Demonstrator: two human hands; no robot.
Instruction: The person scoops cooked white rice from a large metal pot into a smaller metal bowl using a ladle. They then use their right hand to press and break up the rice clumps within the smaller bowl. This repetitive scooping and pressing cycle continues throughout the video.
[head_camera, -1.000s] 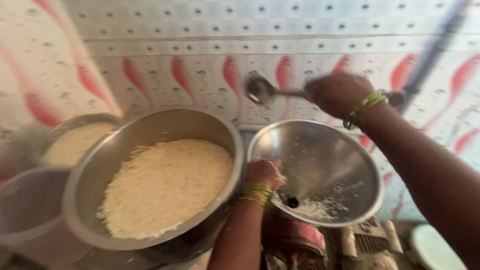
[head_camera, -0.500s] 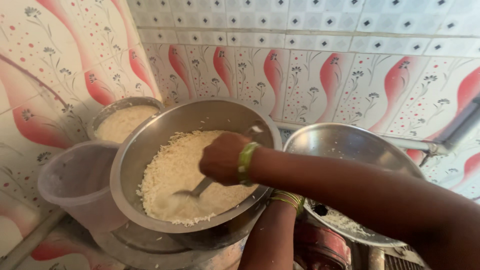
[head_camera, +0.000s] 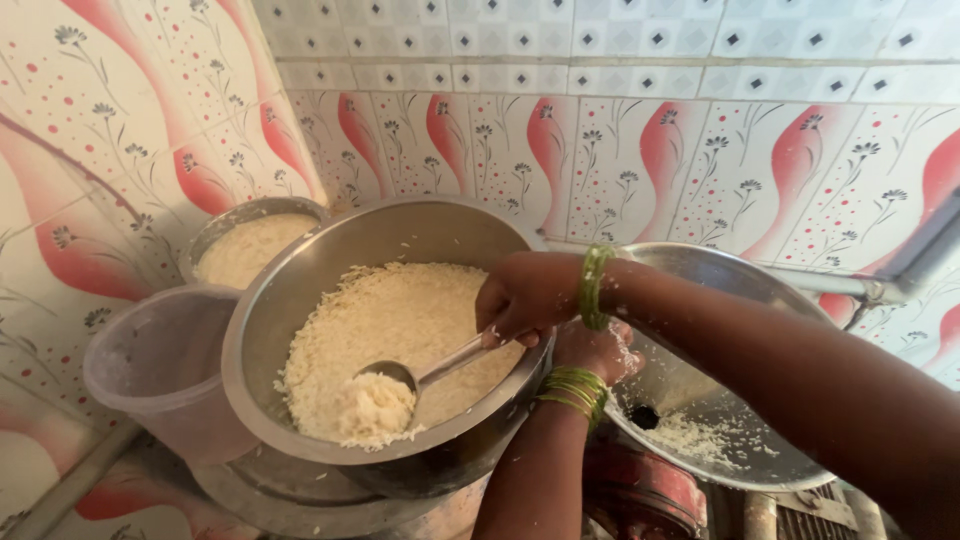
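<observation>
Ladle (head_camera: 400, 385) now heaped with rice | right hand (head_camera: 525, 300) grips it | left hand (head_camera: 597, 350) half hidden, grip unclear

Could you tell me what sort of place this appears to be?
Probably a kitchen or small food-grinding corner: a steel bowl of soaked rice, a metal funnel-shaped hopper on a red machine, and flowered wall tiles behind.

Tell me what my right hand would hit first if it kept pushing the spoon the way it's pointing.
Most likely the heap of rice. The right hand aims the spoon down-left into the big steel bowl, with its scoop already in the rice; the bowl's wall lies beyond, though depth is unclear.
</observation>
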